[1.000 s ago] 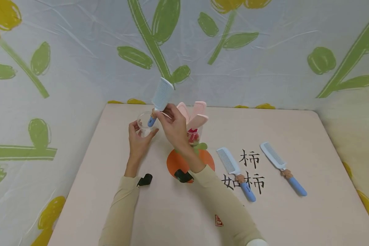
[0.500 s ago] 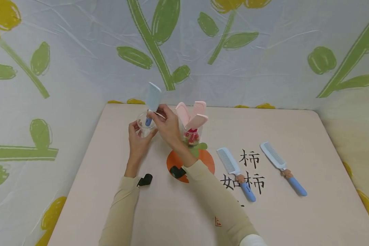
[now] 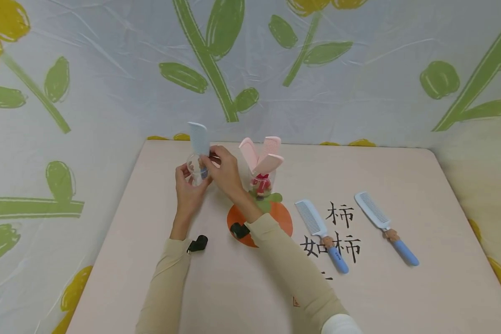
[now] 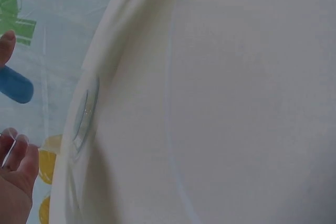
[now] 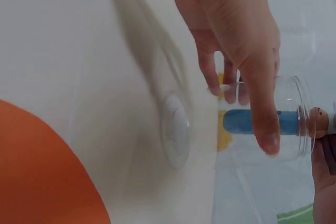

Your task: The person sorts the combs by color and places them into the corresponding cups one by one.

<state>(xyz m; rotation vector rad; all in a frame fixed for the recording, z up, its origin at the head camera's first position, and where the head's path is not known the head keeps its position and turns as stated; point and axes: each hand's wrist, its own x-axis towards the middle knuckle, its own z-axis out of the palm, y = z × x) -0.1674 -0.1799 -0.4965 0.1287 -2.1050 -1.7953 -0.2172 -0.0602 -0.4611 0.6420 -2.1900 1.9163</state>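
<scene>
A light-blue comb (image 3: 198, 138) stands upright in the head view, its teeth above a clear jar (image 3: 193, 164). My right hand (image 3: 225, 172) pinches the comb near its brown figure. In the right wrist view the blue handle (image 5: 239, 121) is inside the jar, with the brown figure (image 5: 317, 121) at the rim. My left hand (image 3: 189, 195) holds the jar from the side, thumb across its wall. Only fingers (image 4: 21, 156) and the handle's end (image 4: 18, 85) show at the edge of the left wrist view.
Right of the hands, another clear jar (image 3: 270, 185) holds several pink combs (image 3: 260, 155). Two more blue combs lie at the right, the nearer one (image 3: 313, 220) across black printed characters and the other (image 3: 375, 213) farther right. An orange persimmon print (image 3: 281, 218) marks the table (image 3: 225, 297).
My right hand has moved left and slightly down with the comb, bringing its handle into the jar. The comb has turned upright. My left hand and the jar stay nearly still.
</scene>
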